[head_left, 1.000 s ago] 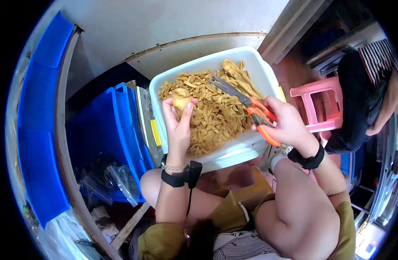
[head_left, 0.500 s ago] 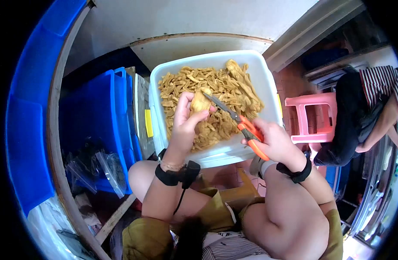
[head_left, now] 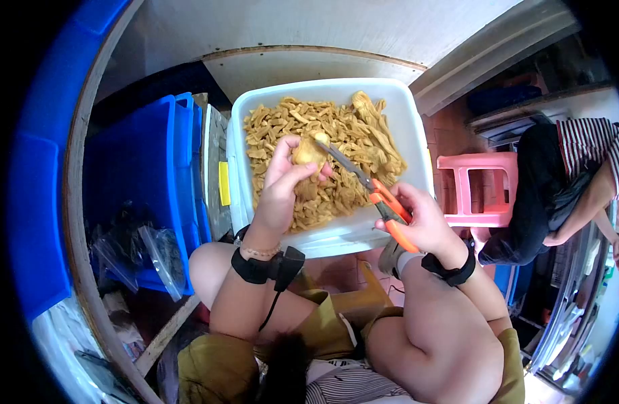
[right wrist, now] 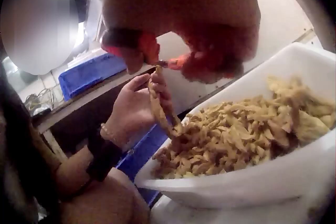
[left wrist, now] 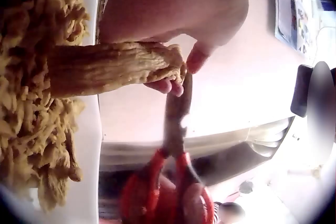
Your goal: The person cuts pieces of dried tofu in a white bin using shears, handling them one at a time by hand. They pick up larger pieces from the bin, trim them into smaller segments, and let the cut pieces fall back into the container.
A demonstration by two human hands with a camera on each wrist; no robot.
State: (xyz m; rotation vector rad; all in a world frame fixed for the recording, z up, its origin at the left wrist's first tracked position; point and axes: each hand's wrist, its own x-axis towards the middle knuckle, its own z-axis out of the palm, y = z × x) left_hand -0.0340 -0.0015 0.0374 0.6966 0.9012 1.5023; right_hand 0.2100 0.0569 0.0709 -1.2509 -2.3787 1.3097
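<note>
A: What sits nearest the camera?

B: The bare thighs (head_left: 451, 330) of a seated person in olive clothing, with a black strap (head_left: 255, 266) on each wrist

A: Where is the left hand (head_left: 279, 190)?

B: Just past the knees, over the near half of a white tub (head_left: 343, 237). Its fingers and thumb are curled round a tan, wrinkled piece (head_left: 308, 151). In the left wrist view the piece lies across the fingertips, and one end pokes out beyond them

A: And the right hand (head_left: 424, 225)?

B: It is at the tub's near right corner, with fingers hooked through the orange handles of scissors (head_left: 367, 184). The blades point up and to the left and look almost together. Their tip meets the exposed end of the piece, just beside the left fingertips

A: So the piece is above the tub, not in it?

B: Yes, it is held in the air over a heap of short tan strips (head_left: 363, 131) that covers the tub floor. A few longer, uncut pieces lie at the far right corner

A: What lies beyond?

B: Left of the tub stands a blue crate (head_left: 138, 175), with clear plastic bags (head_left: 154, 252) at its near side. To the right is a pink stool (head_left: 472, 163). Beside the stool sits a second person (head_left: 545, 178) in dark trousers and a striped top. A pale board (head_left: 309, 67) runs behind the tub
</note>
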